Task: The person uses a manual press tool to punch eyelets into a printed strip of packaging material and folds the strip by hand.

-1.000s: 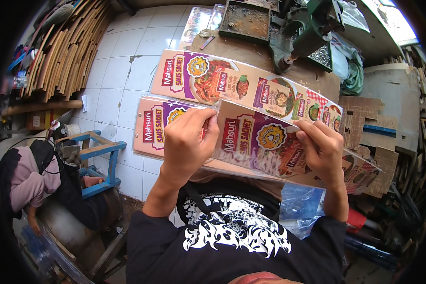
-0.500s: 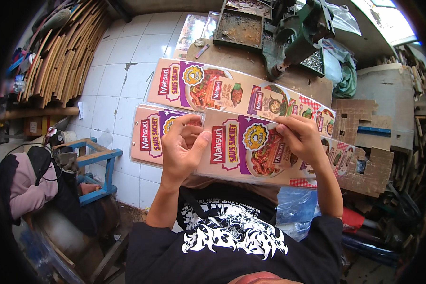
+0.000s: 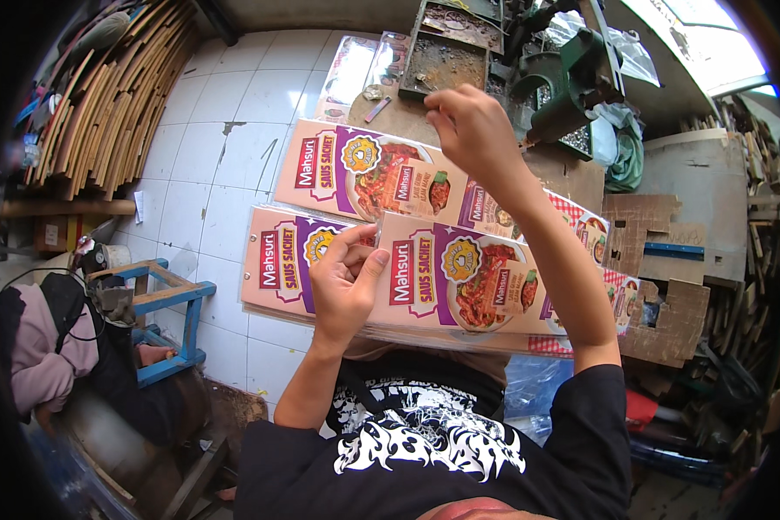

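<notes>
My left hand (image 3: pixel 347 284) pinches the left edge of a long, glossy printed display card (image 3: pixel 481 303) between thumb and fingers. The card is peach and purple, with food pictures and a yellow badge. Under and left of it lies a pile of similar cards (image 3: pixel 273 293), with small rivets at the left edge. A further matching card (image 3: pixel 325 192) lies beyond them on the worktable. Above that one my right hand (image 3: pixel 477 134) reaches to the near edge of a dark parts tray (image 3: pixel 446 69). Its fingers are bent and apart from the thumb, with nothing visible between them.
A green hand press (image 3: pixel 563 91) stands at the back right, beside a tray of small metal parts (image 3: pixel 579 139). A blue-framed stool (image 3: pixel 169 303) and a seated person's sleeve (image 3: pixel 69 321) are at left. Wooden strips (image 3: pixel 117 104) lean at the far left; worn boards (image 3: pixel 667 260) lie right.
My right hand has let go of the held card's upper edge and moved up and left to the parts tray. My left hand stays on the card, which has shifted slightly right.
</notes>
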A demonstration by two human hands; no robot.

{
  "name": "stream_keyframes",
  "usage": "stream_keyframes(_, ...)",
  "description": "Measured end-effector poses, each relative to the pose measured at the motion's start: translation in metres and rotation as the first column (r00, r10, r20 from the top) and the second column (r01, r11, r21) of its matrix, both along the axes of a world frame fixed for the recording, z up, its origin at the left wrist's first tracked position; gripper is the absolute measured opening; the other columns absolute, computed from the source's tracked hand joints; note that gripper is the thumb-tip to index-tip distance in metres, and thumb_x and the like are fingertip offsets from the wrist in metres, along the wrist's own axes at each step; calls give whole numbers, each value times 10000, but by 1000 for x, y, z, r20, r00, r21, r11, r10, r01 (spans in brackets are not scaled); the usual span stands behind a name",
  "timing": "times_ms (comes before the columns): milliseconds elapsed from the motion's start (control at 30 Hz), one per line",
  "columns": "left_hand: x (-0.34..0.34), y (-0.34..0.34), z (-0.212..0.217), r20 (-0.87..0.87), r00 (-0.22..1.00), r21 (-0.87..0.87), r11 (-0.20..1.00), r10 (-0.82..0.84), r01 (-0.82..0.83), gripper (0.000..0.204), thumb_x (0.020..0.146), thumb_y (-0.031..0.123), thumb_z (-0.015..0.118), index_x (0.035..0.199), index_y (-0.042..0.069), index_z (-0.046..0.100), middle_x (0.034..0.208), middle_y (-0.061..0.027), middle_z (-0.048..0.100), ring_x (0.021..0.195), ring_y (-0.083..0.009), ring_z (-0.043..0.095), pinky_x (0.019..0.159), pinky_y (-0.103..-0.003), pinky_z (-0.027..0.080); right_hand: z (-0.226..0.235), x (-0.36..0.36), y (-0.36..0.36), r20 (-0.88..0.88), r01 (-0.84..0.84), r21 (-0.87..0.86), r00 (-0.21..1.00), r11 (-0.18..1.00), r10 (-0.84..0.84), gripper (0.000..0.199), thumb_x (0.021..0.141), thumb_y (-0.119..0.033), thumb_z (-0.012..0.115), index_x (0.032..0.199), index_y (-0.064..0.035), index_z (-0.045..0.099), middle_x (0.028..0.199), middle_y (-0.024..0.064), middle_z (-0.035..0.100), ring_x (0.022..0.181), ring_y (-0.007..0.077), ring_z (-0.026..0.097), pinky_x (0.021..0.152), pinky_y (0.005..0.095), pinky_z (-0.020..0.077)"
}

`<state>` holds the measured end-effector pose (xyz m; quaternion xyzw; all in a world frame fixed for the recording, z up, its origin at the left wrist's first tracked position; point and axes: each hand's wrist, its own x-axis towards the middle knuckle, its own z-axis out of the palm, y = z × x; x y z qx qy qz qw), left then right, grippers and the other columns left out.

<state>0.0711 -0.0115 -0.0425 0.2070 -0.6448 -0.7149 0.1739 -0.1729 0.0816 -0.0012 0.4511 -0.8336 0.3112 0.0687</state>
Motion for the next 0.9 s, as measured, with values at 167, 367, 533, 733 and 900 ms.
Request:
stream_keyframes(167, -3, 3, -1, -54, 998, 25, 999, 27, -26, 300, 913, 13, 657, 1194, -59, 582, 834, -88, 699, 726, -50, 605, 635, -182, 478, -16, -44, -37, -177, 314, 282, 946, 906, -273, 214, 844, -239, 656, 937, -69, 748, 920, 197, 700, 884, 353, 686, 790, 438, 543)
stream_keyframes(367, -2, 0, -1, -37, 999, 47, 999, -13, 15, 373, 913, 17, 652, 1261, -71, 549, 904, -100, 699, 805, -74, 630, 710, -184, 496, -10, -67, -56, -83, 444, 471, 882, 762, -463, 273, 801, -313, 678, 926, -84, 758, 980, 205, 710, 957, 366, 686, 819, 443, 552)
stream_keyframes(533, -3, 0, 0, -49, 999, 30, 999, -15, 16, 370, 914, -4, 639, 1265, -80, 552, 887, -102, 703, 795, -69, 630, 714, -192, 504, -11, -75, -58, -86, 432, 514, 886, 741, -456, 314, 792, -306, 678, 960, -48, 739, 1004, 213, 706, 969, 374, 681, 830, 449, 549)
stream_keyframes(733, -4, 0, 0, -85, 996, 34, 999, -23, 26, 393, 913, -12, 634, 1291, -78, 545, 826, -73, 688, 754, -57, 618, 691, -195, 499, -25, -70, -50, -192, 410, 256, 909, 875, -369, 242, 865, -238, 624, 894, -2, 668, 892, 196, 705, 836, 389, 689, 734, 442, 551)
stream_keyframes(900, -5, -3, 7, -47, 997, 20, 998, -54, 55, 433, 909, -5, 641, 1319, -76, 525, 765, -35, 648, 712, -48, 599, 664, -185, 479, 7, -7, -22, 115, -3, -112, 993, 994, 16, 158, 872, -128, 662, 877, 23, 615, 715, 173, 668, 668, 265, 685, 635, 374, 525)
